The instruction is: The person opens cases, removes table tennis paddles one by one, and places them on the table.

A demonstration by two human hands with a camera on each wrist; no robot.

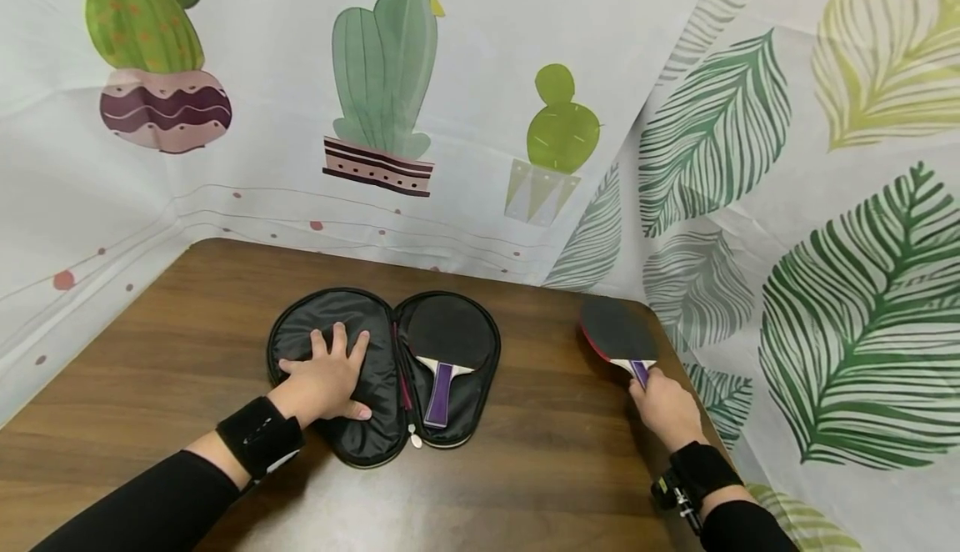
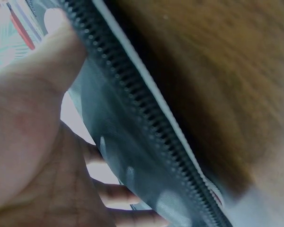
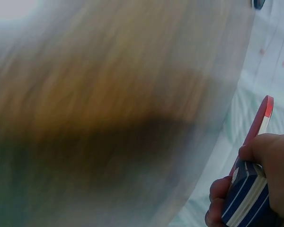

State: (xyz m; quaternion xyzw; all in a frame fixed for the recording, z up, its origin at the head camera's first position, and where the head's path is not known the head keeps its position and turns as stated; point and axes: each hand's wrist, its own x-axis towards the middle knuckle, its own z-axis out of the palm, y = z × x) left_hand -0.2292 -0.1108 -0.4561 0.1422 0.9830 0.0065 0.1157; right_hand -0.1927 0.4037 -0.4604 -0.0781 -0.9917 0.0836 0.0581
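A black zippered paddle case (image 1: 367,435) lies unfolded on the wooden table. My left hand (image 1: 321,381) is over its left half, fingers spread. In the left wrist view the thumb is by the zipper teeth (image 2: 142,109) of the case edge. One table tennis paddle (image 1: 450,335), with black rubber and a purple handle, lies in the case's right half. At the table's right side my right hand (image 1: 670,410) grips a second paddle (image 1: 618,331) by its handle, black face up. The right wrist view shows fingers curled around the striped handle (image 3: 246,194).
The brown tabletop (image 1: 555,469) ends at a rounded back right corner near the held paddle. Printed fabric walls (image 1: 480,52) with cactus and leaf patterns stand close behind and to the right. A zipper pull (image 1: 416,440) hangs at the case's front.
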